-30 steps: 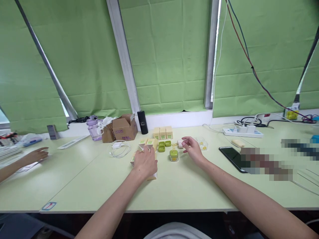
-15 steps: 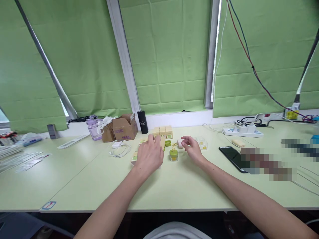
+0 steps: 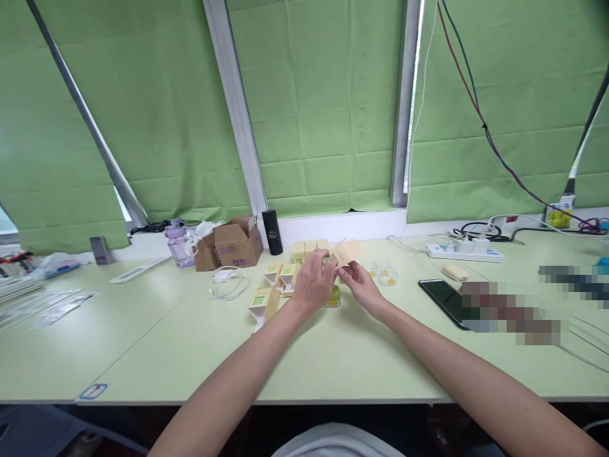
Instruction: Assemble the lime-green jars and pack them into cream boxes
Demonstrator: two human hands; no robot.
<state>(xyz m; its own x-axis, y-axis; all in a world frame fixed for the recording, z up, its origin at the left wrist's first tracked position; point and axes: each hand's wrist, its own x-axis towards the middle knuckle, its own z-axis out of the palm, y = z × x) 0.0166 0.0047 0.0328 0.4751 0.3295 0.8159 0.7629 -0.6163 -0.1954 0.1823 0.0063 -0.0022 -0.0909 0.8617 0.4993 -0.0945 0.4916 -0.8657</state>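
Observation:
A beige cardboard box (image 3: 351, 251) is lifted above the table between my hands, tilted, its exact shape partly covered by fingers. My left hand (image 3: 314, 279) has its fingers closed on the left side of it. At its lower right edge, my right hand (image 3: 364, 291) pinches the cardboard. Just under my hands stands a small clear jar with a green lid (image 3: 335, 296), partly hidden. Left of my left hand sit several beige cartons with green-framed fronts, among them a tilted carton (image 3: 264, 302). Clear round cups (image 3: 389, 277) with yellow spots lie beyond my right hand.
More beige boxes (image 3: 299, 250) stand at the back, near a black cylinder (image 3: 272, 232) and an open brown carton (image 3: 238, 244). A coiled white cable (image 3: 229, 283) lies left. To the right are a phone (image 3: 443, 302) and a power strip (image 3: 464, 252).
My left hand has moved right with the beige cardboard box, uncovering the cartons on the left. My right hand has shifted slightly left and now grips the box too.

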